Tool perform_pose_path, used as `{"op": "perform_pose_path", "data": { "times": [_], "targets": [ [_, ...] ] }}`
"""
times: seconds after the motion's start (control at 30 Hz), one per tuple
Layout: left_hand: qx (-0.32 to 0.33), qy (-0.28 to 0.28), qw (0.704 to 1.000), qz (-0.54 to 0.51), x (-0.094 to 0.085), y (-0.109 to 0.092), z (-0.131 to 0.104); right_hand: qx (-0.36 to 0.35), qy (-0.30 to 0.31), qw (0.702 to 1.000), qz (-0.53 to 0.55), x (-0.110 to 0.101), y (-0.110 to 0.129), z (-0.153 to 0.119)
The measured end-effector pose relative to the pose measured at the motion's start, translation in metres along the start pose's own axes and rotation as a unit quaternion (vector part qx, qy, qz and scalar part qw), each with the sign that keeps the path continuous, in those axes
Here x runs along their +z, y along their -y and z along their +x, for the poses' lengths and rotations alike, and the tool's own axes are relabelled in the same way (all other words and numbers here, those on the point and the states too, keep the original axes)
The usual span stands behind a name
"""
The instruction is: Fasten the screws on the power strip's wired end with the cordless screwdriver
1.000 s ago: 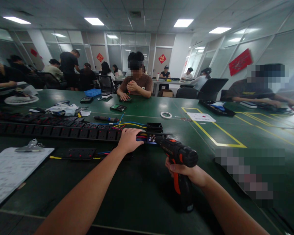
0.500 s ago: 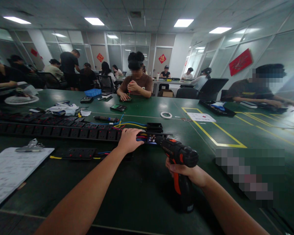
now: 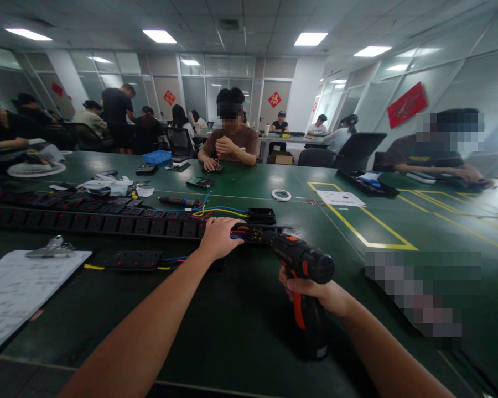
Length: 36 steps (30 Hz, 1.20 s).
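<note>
My right hand (image 3: pixel 309 287) is wrapped round the grip of a black and orange power drill (image 3: pixel 301 257). The drill points left, its tip at the open right end of a long black power strip (image 3: pixel 149 226), where red and blue wires show. My left hand (image 3: pixel 222 237) is closed over the strip just left of the drill tip. Blue and yellow wires (image 3: pixel 219 210) run behind that hand to a small black end piece (image 3: pixel 262 214). A shorter socket piece (image 3: pixel 138 260) with wires lies in front of the long strip.
A clipboard with paper (image 3: pixel 29 276) lies at the near left. Farther back are a roll of white tape (image 3: pixel 281 194), a blue basket (image 3: pixel 157 157) and a black tray (image 3: pixel 367 182). A person (image 3: pixel 230 138) works across the green table (image 3: pixel 240 342); others sit beyond.
The bright light at the drill tip has gone out. The drill and my right hand have shifted very slightly left. My left hand stays in place.
</note>
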<state>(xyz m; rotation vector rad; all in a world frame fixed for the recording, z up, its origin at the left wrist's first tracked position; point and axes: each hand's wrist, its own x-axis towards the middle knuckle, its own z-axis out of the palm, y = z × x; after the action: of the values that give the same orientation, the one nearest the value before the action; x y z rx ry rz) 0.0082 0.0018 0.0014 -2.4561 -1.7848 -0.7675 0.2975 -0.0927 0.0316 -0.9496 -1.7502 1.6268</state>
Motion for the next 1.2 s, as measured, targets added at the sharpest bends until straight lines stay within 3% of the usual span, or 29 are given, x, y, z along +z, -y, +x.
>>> {"op": "perform_pose_path", "data": {
  "times": [1.2],
  "targets": [
    [-0.003, 0.004, 1.000, 0.003, -0.0048, -0.0046, -0.0002, 0.000, 0.003, 1.000, -0.007, -0.0062, -0.0064, 0.0016]
  ]
}}
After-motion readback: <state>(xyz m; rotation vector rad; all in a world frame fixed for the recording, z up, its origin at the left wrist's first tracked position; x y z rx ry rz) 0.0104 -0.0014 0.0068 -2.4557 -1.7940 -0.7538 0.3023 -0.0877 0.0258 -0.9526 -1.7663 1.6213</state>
